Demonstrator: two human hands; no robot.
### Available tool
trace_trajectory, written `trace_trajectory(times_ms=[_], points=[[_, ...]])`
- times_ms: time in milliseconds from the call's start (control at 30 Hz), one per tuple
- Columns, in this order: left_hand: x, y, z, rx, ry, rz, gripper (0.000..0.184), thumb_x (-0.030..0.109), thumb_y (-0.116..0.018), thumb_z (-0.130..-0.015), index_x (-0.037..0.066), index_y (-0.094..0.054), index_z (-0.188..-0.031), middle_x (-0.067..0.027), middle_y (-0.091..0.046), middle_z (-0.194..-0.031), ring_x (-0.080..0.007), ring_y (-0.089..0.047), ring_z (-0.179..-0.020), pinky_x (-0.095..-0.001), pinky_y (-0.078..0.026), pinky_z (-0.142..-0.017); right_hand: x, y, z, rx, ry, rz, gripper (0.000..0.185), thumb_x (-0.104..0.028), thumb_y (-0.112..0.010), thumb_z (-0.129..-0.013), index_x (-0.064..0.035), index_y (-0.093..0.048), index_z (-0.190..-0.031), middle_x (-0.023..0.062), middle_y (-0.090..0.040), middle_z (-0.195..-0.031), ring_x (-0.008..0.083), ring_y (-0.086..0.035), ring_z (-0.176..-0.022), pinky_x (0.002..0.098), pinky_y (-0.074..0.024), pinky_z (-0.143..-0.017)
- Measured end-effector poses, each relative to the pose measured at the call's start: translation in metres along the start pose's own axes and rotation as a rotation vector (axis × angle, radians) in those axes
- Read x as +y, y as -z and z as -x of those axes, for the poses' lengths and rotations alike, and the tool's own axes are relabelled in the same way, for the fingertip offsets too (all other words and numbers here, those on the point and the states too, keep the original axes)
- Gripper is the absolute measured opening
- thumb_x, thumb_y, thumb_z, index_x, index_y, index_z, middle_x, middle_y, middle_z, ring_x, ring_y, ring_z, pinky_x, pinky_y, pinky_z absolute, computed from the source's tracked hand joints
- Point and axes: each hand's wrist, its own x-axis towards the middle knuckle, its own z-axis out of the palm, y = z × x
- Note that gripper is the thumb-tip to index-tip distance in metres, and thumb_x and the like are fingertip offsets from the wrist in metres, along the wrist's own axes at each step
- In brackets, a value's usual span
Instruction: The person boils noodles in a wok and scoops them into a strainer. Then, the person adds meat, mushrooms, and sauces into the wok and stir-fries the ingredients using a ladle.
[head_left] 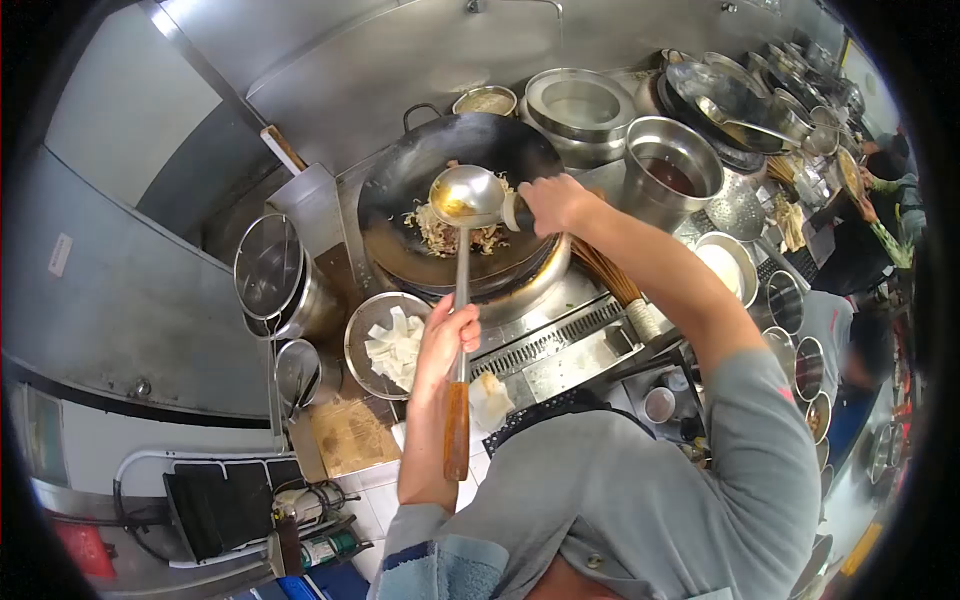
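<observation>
My left hand [447, 338] is wrapped round the metal shaft of a long ladle [463, 270], whose wooden grip hangs below toward my body. The ladle's bowl is held over a large black wok [395, 170] and has some yellowish liquid in it. My right hand [560, 203] is closed on a dark, bottle-like thing [518, 212] with a pale band, its end at the rim of the ladle's bowl. My fingers hide most of it. Under the ladle, shredded food [437, 236] with brownish pieces lies in the wok.
A strainer of white slices [398, 350] stands left of my left forearm. Behind the wok are a pot of clear liquid [580, 100] and a tall pot of dark liquid [670, 175]. A bamboo brush [610, 272] lies beneath my right arm. Another person [895, 190] is at far right.
</observation>
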Motion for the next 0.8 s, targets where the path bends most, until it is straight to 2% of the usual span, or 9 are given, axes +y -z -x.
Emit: trace_trajectory(times_ms=[67, 167, 300, 333, 633, 733, 800], points=[[-0.003, -0.012, 0.005, 0.044, -0.007, -0.007, 0.008, 0.003, -0.052, -0.09, 0.004, -0.045, -0.094, 0.0004, -0.046, -0.072, -0.0038, -0.039, -0.051, -0.021, -0.032, -0.041, -0.014, 0.006, -0.029, -0.18, 0.007, 0.177, 0.047, -0.025, -0.077, -0.062, -0.0043, -0.068, -0.103, 0.0135, -0.07, -0.101, 0.0271, -0.067, -0.096, 0.0393, -0.0514, -0.083], [0.0, -0.018, 0.005, 0.081, -0.017, -0.024, 0.009, 0.003, -0.052, -0.091, 0.004, -0.043, -0.089, 0.0007, -0.044, -0.071, -0.0037, -0.037, -0.051, -0.0211, -0.031, -0.042, -0.02, 0.03, -0.034, -0.2, 0.043, 0.231, 0.041, -0.025, -0.078, -0.062, -0.0063, -0.072, -0.098, 0.0117, -0.07, -0.102, 0.0245, -0.067, -0.097, 0.0381, -0.0516, -0.081], [0.002, -0.011, 0.004, 0.079, -0.019, -0.01, 0.008, 0.004, -0.052, -0.09, 0.004, -0.044, -0.091, -0.0002, -0.045, -0.072, -0.0044, -0.039, -0.052, -0.0212, -0.032, -0.042, -0.014, 0.04, -0.024, -0.213, 0.087, 0.277, 0.045, -0.023, -0.081, -0.06, -0.0055, -0.071, -0.1, 0.0102, -0.071, -0.099, 0.0235, -0.068, -0.094, 0.0387, -0.0521, -0.078], [-0.002, -0.007, 0.002, 0.066, -0.01, -0.003, 0.009, 0.003, -0.053, -0.089, 0.004, -0.045, -0.093, -0.0007, -0.046, -0.074, -0.005, -0.04, -0.053, -0.0215, -0.032, -0.042, -0.014, 0.046, -0.017, -0.304, 0.103, 0.269, 0.058, -0.023, -0.08, -0.06, -0.0008, -0.06, -0.109, 0.016, -0.069, -0.097, 0.0282, -0.067, -0.093, 0.0374, -0.0521, -0.08], [0.002, -0.001, -0.001, 0.085, -0.008, -0.002, 0.007, 0.003, -0.053, -0.089, 0.003, -0.047, -0.093, -0.0001, -0.045, -0.074, -0.0048, -0.041, -0.054, -0.0208, -0.034, -0.043, 0.005, 0.056, 0.004, -0.207, 0.084, 0.216, 0.059, -0.023, -0.08, -0.06, 0.0003, -0.057, -0.11, 0.0149, -0.068, -0.092, 0.0297, -0.067, -0.089, 0.04, -0.0522, -0.078], [0.004, 0.003, -0.002, 0.094, -0.003, -0.033, 0.007, 0.002, -0.052, -0.088, 0.003, -0.046, -0.092, -0.0001, -0.047, -0.074, -0.0044, -0.041, -0.054, -0.0209, -0.034, -0.043, 0.007, 0.069, 0.018, -0.189, 0.013, 0.17, 0.055, -0.022, -0.081, -0.061, -0.0017, -0.062, -0.109, 0.0123, -0.07, -0.098, 0.0258, -0.067, -0.095, 0.0386, -0.0508, -0.08], [0.003, 0.005, -0.005, 0.097, -0.01, -0.024, 0.006, 0.002, -0.052, -0.088, 0.003, -0.046, -0.092, -0.0007, -0.047, -0.074, -0.0045, -0.041, -0.054, -0.0211, -0.034, -0.043, 0.014, 0.064, 0.019, -0.191, 0.027, 0.181, 0.06, -0.025, -0.081, -0.061, -0.0018, -0.058, -0.112, 0.0134, -0.069, -0.095, 0.0286, -0.067, -0.091, 0.0398, -0.052, -0.078]])
